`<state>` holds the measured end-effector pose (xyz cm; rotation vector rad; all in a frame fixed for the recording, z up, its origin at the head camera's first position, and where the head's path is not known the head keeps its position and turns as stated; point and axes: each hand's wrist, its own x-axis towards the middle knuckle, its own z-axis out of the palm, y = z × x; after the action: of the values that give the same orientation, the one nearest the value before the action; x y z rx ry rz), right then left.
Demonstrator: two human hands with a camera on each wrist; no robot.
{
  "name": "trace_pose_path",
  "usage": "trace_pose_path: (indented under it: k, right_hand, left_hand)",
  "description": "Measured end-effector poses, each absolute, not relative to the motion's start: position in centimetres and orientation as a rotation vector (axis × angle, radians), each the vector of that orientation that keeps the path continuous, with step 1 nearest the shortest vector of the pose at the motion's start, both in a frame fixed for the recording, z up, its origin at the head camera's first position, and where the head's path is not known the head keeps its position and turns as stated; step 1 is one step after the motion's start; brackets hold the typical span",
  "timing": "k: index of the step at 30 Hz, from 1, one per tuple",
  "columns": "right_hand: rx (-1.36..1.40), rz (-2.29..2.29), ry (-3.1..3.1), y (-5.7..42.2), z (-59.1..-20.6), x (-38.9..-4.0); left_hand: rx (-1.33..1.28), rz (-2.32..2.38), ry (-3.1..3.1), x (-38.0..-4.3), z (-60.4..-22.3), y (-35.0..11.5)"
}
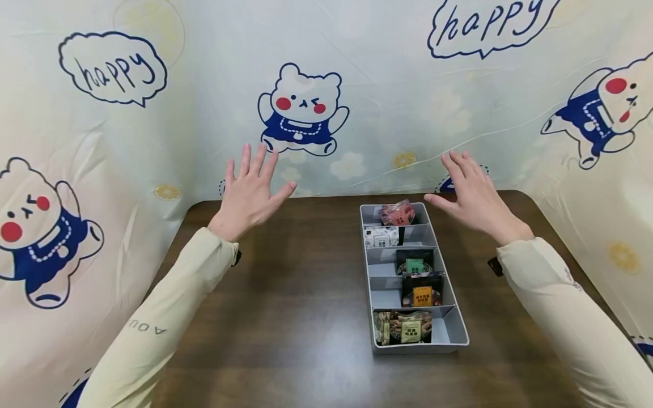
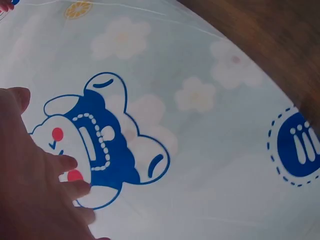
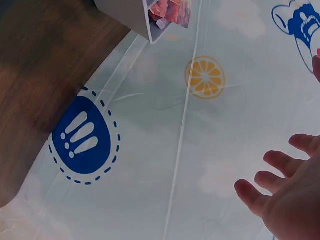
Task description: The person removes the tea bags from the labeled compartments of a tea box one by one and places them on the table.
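Both hands hover in the air with fingers spread and hold nothing. The left hand (image 1: 248,195) is over the far left part of the table, away from any object. Nearest to the right hand (image 1: 476,198) is a long grey divided tray (image 1: 451,328), just left of it. From back to front its compartments hold a red packet (image 1: 398,214), a white packet (image 1: 381,238), a black packet with a green label (image 1: 414,263), a black packet with an orange label (image 1: 422,292), and brown packets with a pale label (image 1: 410,328).
The dark wooden table (image 1: 275,294) has rounded far corners. A pale curtain (image 1: 388,102) printed with bears and "happy" bubbles surrounds it at the back and sides. In the right wrist view, the tray's end (image 3: 125,15) shows at the top.
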<state>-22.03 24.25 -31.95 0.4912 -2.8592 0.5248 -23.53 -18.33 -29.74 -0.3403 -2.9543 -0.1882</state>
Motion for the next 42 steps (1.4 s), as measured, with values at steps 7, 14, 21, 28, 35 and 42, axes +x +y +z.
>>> trace_pose_path:
  k: [7, 14, 21, 28, 35, 42]
  right_hand:
    - [0.583, 0.551, -2.822, 24.4, -32.5, -20.1]
    - [0.633, 0.669, -2.831, 24.3, -34.9, -16.4]
    - [0.568, 0.86, -2.88, 24.3, -37.9, -11.5]
    - [0.503, 0.823, -2.883, 23.3, -40.9, -8.1]
    - [0.441, 0.788, -2.885, 22.5, -42.6, -6.9]
    - [0.453, 0.795, -2.848, 21.6, -44.0, -6.3]
  left_hand:
    - [-0.355, -0.435, -2.884, -24.2, -31.7, -17.2]
    - [-0.474, -0.67, -2.807, -24.4, -35.2, -14.8]
    - [-0.596, -0.777, -2.937, -25.1, -37.9, -11.1]
    - [-0.617, -0.908, -2.834, -25.3, -39.7, -7.1]
    - [-0.62, -0.913, -2.833, -25.7, -40.5, -4.0]
    - [-0.551, -0.918, -2.846, -26.0, -41.4, -1.6]
